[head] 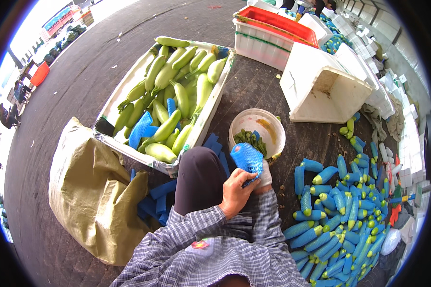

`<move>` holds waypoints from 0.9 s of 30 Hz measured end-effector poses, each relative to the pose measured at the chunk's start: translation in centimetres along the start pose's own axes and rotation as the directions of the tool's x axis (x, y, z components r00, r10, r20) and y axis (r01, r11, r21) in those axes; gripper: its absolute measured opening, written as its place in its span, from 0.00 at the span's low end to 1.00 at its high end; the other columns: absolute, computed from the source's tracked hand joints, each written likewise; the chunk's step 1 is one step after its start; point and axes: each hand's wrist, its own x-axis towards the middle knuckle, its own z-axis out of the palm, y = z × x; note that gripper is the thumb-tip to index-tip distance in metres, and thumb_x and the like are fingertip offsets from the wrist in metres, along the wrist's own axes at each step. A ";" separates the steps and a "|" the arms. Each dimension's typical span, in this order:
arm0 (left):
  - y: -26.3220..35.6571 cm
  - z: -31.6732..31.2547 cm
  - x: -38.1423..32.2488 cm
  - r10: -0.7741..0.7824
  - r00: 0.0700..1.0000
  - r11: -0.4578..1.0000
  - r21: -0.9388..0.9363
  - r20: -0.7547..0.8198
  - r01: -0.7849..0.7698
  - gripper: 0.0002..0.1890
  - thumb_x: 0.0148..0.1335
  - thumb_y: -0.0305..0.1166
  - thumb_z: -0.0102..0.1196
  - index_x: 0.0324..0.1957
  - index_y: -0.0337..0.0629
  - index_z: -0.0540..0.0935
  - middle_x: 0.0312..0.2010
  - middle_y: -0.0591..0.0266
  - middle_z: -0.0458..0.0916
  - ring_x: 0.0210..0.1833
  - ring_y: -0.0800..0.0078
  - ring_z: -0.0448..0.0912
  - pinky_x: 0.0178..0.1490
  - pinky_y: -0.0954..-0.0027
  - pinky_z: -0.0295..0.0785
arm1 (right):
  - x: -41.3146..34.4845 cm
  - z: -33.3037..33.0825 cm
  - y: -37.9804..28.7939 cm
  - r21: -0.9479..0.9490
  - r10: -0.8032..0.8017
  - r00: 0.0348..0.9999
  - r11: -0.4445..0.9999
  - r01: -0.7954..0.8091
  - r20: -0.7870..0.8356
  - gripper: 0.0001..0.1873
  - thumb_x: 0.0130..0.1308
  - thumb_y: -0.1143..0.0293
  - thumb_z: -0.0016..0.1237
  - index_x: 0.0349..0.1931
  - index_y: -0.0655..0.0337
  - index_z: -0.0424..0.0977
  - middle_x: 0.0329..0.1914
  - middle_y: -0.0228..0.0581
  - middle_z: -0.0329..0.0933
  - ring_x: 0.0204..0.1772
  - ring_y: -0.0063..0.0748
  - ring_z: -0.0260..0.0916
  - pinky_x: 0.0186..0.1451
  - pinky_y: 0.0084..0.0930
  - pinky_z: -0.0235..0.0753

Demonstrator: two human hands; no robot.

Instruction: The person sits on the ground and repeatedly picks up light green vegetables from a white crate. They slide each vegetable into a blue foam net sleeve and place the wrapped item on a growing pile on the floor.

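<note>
My bare left hand (238, 191) pinches the lower edge of a blue foam net sleeve (247, 156) above my lap. My right hand (266, 176), in a white glove, is against the sleeve's right side; the sleeve hides its fingers, and I cannot tell whether they are inside it. Just beyond stands a white plastic bucket (240, 123) with green leafy trimmings (249, 138) in it. Ahead to the left, a white crate (212, 120) holds many pale green zucchini (181, 98) and a few loose blue sleeves (140, 130).
Zucchini in blue sleeves (344, 215) are heaped on the floor at right. A tan woven sack (89, 201) and blue sleeves (161, 201) lie at left. A tipped white bin (309, 82) and a red-and-white stack of crates (262, 46) stand ahead. People (9, 115) are far off.
</note>
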 end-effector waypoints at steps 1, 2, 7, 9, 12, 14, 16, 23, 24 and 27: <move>0.3 0.0 0.9 -0.048 0.999 0.999 -0.014 -0.005 0.048 0.12 0.59 0.23 0.78 0.44 0.37 0.91 0.37 0.56 0.83 0.38 0.62 0.85 0.43 0.66 0.81 | 1.8 -0.2 0.0 0.118 -0.027 0.999 0.993 0.029 -0.021 0.21 0.81 0.67 0.52 0.70 0.60 0.74 0.60 0.36 0.79 0.62 0.34 0.81 0.62 0.34 0.83; 0.5 0.0 2.5 -0.017 0.997 1.000 0.003 0.070 0.017 0.13 0.62 0.25 0.77 0.46 0.39 0.89 0.42 0.53 0.86 0.45 0.54 0.88 0.49 0.60 0.82 | 3.8 -0.5 -0.3 0.259 -0.069 0.997 0.963 0.078 -0.041 0.22 0.81 0.66 0.52 0.71 0.60 0.74 0.64 0.37 0.79 0.64 0.36 0.80 0.64 0.35 0.83; -0.7 -5.6 18.8 0.101 0.968 0.980 0.144 0.230 -0.136 0.18 0.71 0.42 0.72 0.54 0.40 0.89 0.50 0.47 0.90 0.53 0.44 0.88 0.56 0.53 0.83 | 7.2 -0.3 -0.4 0.179 -0.212 0.969 0.956 0.233 -0.131 0.24 0.76 0.68 0.54 0.70 0.63 0.76 0.71 0.41 0.82 0.68 0.41 0.82 0.68 0.39 0.83; -6.9 -10.0 27.8 0.050 0.990 0.786 0.606 0.133 -0.121 0.16 0.74 0.43 0.69 0.54 0.43 0.92 0.52 0.49 0.92 0.56 0.50 0.87 0.57 0.56 0.82 | 4.0 2.2 -2.8 -0.350 -0.246 0.966 0.914 0.204 -0.080 0.23 0.73 0.72 0.55 0.67 0.66 0.80 0.66 0.43 0.85 0.64 0.39 0.86 0.67 0.38 0.86; -15.6 -12.4 38.9 0.082 0.996 0.655 0.751 0.040 -0.084 0.24 0.77 0.51 0.62 0.59 0.40 0.89 0.53 0.45 0.90 0.61 0.47 0.84 0.64 0.48 0.78 | -1.6 1.3 -2.9 -0.451 -0.082 0.978 0.892 -0.013 -0.191 0.21 0.70 0.77 0.56 0.63 0.72 0.84 0.61 0.46 0.89 0.60 0.36 0.89 0.66 0.34 0.87; -20.4 -10.9 44.9 0.054 0.997 0.600 0.797 0.048 -0.071 0.28 0.79 0.52 0.59 0.63 0.36 0.86 0.58 0.43 0.88 0.67 0.44 0.81 0.71 0.47 0.74 | -4.4 -0.3 -1.8 -0.253 0.022 0.949 0.962 -0.106 -0.315 0.20 0.71 0.78 0.56 0.61 0.76 0.84 0.61 0.46 0.89 0.61 0.36 0.88 0.67 0.31 0.86; -24.9 -9.9 50.1 -0.032 0.992 0.553 0.829 0.121 -0.083 0.34 0.80 0.55 0.53 0.71 0.35 0.79 0.68 0.39 0.83 0.79 0.36 0.70 0.83 0.43 0.61 | -5.4 -0.6 -1.5 -0.225 0.027 0.938 0.968 -0.111 -0.345 0.19 0.74 0.76 0.58 0.61 0.78 0.83 0.59 0.47 0.90 0.59 0.35 0.88 0.65 0.30 0.87; -27.4 -3.5 58.2 -0.220 0.953 0.203 0.965 0.208 -0.164 0.44 0.70 0.63 0.62 0.75 0.38 0.78 0.77 0.36 0.74 0.87 0.36 0.58 0.91 0.43 0.43 | -4.8 -2.9 -3.0 -0.375 -0.062 0.865 0.915 -0.150 -0.497 0.18 0.67 0.75 0.66 0.56 0.73 0.87 0.56 0.45 0.91 0.57 0.36 0.89 0.63 0.34 0.87; -26.6 -3.7 58.2 -0.171 0.962 0.258 0.952 0.214 -0.166 0.40 0.67 0.57 0.66 0.73 0.38 0.81 0.73 0.38 0.79 0.86 0.41 0.63 0.91 0.44 0.43 | -4.2 -3.1 -3.4 -0.363 -0.098 0.877 0.927 -0.091 -0.470 0.16 0.71 0.73 0.66 0.55 0.74 0.87 0.54 0.45 0.91 0.56 0.34 0.89 0.62 0.34 0.87; -26.1 -6.4 57.5 -0.079 0.961 0.440 0.874 0.265 -0.205 0.40 0.64 0.51 0.69 0.73 0.38 0.80 0.69 0.42 0.85 0.80 0.49 0.74 0.88 0.48 0.55 | -4.2 -4.4 -2.7 -0.324 -0.097 0.873 0.943 -0.073 -0.478 0.19 0.72 0.75 0.67 0.60 0.75 0.83 0.54 0.44 0.90 0.54 0.31 0.88 0.59 0.32 0.88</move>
